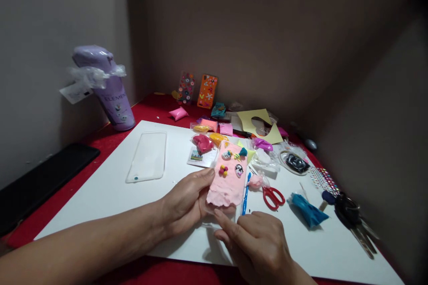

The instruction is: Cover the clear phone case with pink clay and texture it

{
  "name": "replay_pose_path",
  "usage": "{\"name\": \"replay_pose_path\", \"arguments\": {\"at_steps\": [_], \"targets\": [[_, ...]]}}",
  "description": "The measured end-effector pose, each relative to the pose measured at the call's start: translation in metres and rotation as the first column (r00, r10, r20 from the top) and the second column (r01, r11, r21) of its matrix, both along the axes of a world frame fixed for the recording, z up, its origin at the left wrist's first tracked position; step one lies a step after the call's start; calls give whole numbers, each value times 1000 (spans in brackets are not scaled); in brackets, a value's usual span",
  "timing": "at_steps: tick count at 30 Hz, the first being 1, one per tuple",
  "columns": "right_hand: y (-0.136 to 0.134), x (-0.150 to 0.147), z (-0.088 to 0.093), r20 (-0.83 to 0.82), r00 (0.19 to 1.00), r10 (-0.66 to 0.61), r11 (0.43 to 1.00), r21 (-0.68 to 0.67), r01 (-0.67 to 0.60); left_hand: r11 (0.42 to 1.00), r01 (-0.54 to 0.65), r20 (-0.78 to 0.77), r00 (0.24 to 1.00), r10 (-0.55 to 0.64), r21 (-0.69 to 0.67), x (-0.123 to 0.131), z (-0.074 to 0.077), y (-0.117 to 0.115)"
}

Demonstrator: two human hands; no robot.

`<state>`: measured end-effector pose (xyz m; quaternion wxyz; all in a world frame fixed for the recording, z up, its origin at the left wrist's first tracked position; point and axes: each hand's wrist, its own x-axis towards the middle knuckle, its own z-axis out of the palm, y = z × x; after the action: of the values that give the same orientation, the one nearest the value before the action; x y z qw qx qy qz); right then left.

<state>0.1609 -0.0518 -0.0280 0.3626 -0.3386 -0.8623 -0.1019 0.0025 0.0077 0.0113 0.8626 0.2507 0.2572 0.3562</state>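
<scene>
My left hand (pixel 190 196) is closed on a clear phone case (pixel 224 211), thumb along its left edge. Pale pink clay (pixel 223 191) covers most of the case and ends in a ragged lower edge. Small clay pieces sit on it, including a pink-and-yellow flower (pixel 224 170) and a black-and-white face-like shape (pixel 238 170). My right hand (pixel 257 242) has its index finger stretched to the bare lower end of the case. Its thumb is apart below, and the other fingers are curled. Nothing shows in its grip.
A white board (pixel 110 207) lies on red cloth (pixel 157 271). Another clear case (pixel 149 158) lies left. Red scissors (pixel 274 198), a blue tool (pixel 246 193), a blue packet (pixel 309 210) and keys (pixel 354 216) are right. Clay packets (pixel 203 143) lie behind; a purple tumbler (pixel 115 98) stands back left.
</scene>
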Motion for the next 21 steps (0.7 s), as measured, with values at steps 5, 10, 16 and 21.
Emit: {"name": "replay_pose_path", "arguments": {"at_steps": [5, 10, 16, 21], "targets": [[-1, 2, 1, -21, 1000, 13, 1000, -27, -14, 999, 23, -8, 1000, -23, -28, -2, 0, 1], [-2, 3, 0, -40, 999, -9, 1000, -16, 9, 999, 1, -33, 999, -2, -33, -2, -1, 1], [-3, 2, 1, -43, 999, -5, 1000, -23, 4, 1000, -2, -41, 999, 1, -16, -2, 0, 1], [-3, 2, 1, -40, 999, -6, 999, -39, 5, 999, -30, -96, 995, 28, -22, -2, 0, 1]]}}
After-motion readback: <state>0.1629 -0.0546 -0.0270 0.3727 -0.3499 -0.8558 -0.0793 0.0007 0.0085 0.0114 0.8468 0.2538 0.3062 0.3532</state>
